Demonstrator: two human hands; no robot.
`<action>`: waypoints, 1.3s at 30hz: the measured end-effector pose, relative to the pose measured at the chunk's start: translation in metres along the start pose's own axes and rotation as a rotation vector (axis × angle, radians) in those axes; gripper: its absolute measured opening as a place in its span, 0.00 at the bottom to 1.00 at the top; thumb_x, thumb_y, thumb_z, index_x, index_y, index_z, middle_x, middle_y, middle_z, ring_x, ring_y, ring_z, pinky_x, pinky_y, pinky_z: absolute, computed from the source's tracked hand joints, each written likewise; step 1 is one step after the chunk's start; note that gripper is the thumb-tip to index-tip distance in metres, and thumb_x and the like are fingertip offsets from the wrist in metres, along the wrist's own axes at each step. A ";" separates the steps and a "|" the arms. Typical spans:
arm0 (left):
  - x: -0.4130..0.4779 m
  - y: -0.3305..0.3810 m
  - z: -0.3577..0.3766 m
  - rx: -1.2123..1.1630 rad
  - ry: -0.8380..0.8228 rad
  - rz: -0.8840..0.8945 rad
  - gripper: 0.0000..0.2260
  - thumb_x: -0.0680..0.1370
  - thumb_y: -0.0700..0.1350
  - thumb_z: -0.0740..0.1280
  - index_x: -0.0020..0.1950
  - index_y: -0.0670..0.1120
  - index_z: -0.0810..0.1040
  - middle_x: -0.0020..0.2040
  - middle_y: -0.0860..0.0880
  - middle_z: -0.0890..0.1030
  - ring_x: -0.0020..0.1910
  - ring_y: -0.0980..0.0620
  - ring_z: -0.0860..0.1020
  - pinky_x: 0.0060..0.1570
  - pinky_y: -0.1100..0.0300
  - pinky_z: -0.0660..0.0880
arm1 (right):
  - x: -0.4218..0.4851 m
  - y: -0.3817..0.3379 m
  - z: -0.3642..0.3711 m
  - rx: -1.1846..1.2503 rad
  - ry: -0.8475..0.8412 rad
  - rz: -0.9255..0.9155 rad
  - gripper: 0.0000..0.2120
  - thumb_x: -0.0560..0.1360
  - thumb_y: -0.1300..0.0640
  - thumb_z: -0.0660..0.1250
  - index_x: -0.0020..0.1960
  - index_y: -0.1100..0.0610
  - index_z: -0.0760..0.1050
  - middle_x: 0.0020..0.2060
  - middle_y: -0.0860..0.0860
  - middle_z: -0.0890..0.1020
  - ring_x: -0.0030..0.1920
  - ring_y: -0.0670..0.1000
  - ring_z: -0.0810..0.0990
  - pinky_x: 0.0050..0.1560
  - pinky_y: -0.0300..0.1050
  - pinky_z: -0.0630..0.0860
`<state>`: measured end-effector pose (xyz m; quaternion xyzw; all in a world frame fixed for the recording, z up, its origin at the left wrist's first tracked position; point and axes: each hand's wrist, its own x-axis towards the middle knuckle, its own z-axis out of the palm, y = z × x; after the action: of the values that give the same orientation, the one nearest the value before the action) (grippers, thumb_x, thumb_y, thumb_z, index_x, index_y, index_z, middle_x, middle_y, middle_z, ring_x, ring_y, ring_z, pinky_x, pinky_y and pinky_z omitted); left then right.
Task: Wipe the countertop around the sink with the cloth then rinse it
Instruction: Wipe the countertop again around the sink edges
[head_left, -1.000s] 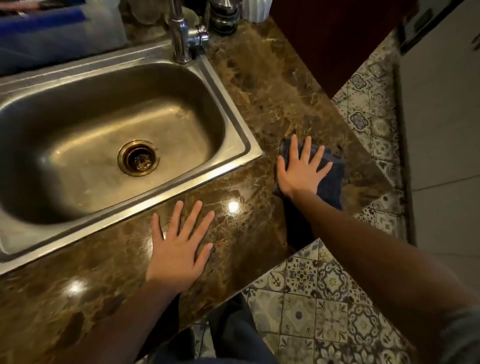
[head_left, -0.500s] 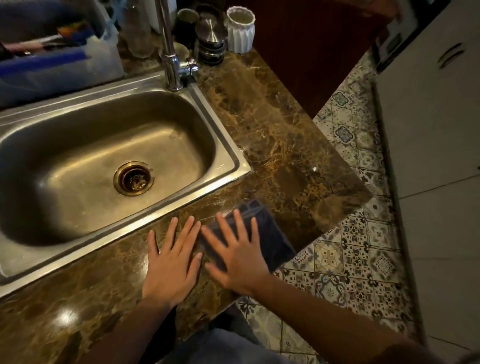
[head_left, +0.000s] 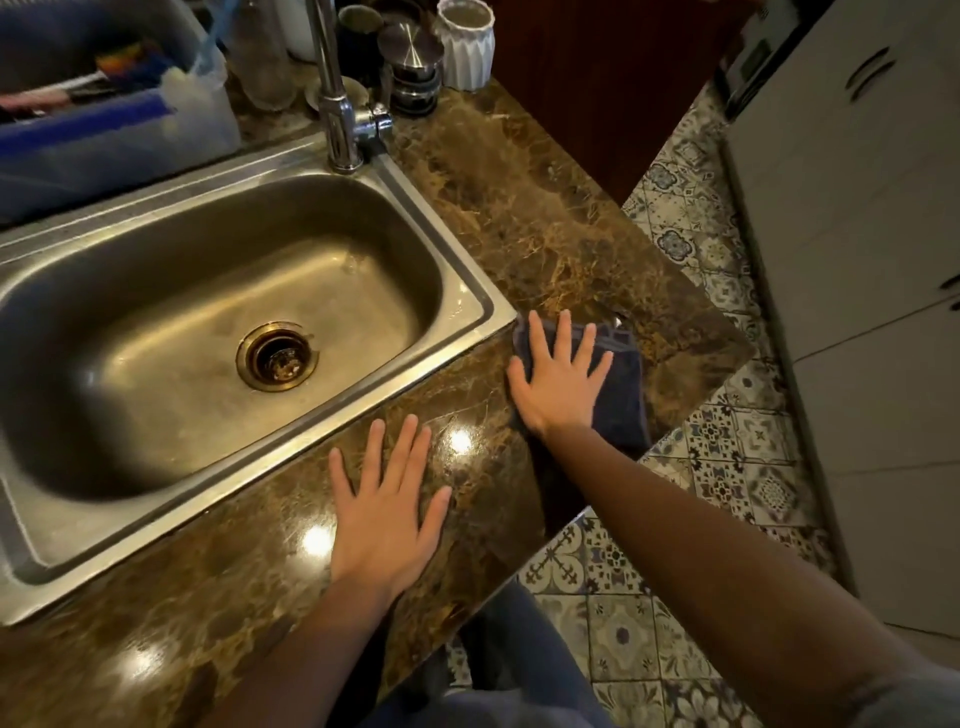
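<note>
The brown veined marble countertop (head_left: 545, 218) is carrying everything here, and its narrow front strip is where you are working, so the biggest risk is the edge: the strip is ending just right of your cloth, with patterned tile floor (head_left: 727, 467) below. The rectangular stainless steel sink (head_left: 457, 358) is sitting just left of the cloth, its raised rim almost touching the cloth's near corner; if you are sweeping leftward, the cloth may be snagging or riding up on that rim and leaving a dirty line along it.

The folded dark blue cloth (head_left: 621, 400) is lying flat on the marble at the sink's front right corner, and part of it is reaching toward the counter's edge. Your right hand (head_left: 558, 382) is pressing down on it with fingers spread, palm flat, gripping nothing, so only friction is holding it; a fast stroke could be sliding your palm off or pushing the cloth over the edge.

Your left hand (head_left: 387, 514) is resting flat and empty on glossy marble, which may be slippery under your weight.
</note>
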<state>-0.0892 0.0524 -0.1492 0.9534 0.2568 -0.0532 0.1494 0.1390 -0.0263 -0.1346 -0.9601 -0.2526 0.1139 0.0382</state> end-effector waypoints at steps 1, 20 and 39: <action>0.000 0.000 0.000 -0.011 0.007 0.001 0.30 0.80 0.63 0.42 0.79 0.50 0.52 0.80 0.52 0.52 0.78 0.46 0.47 0.72 0.36 0.42 | -0.003 -0.009 0.001 0.016 -0.008 0.001 0.31 0.79 0.38 0.49 0.79 0.43 0.42 0.79 0.51 0.42 0.77 0.62 0.37 0.72 0.67 0.36; 0.056 0.043 -0.015 -0.312 0.113 0.174 0.26 0.79 0.60 0.50 0.76 0.54 0.60 0.78 0.54 0.55 0.78 0.54 0.49 0.75 0.48 0.39 | -0.089 0.089 0.010 -0.208 -0.112 -0.709 0.30 0.78 0.36 0.50 0.77 0.39 0.47 0.78 0.46 0.50 0.78 0.60 0.45 0.72 0.69 0.47; 0.140 0.106 0.008 0.115 0.010 0.280 0.27 0.79 0.57 0.52 0.78 0.53 0.58 0.79 0.50 0.58 0.78 0.47 0.53 0.73 0.39 0.50 | 0.147 0.107 -0.049 0.014 0.002 -0.020 0.28 0.81 0.39 0.44 0.79 0.43 0.42 0.79 0.49 0.44 0.76 0.63 0.37 0.71 0.70 0.36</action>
<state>0.0848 0.0288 -0.1541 0.9871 0.1188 -0.0415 0.0993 0.3264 -0.0477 -0.1302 -0.9574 -0.2613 0.1142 0.0463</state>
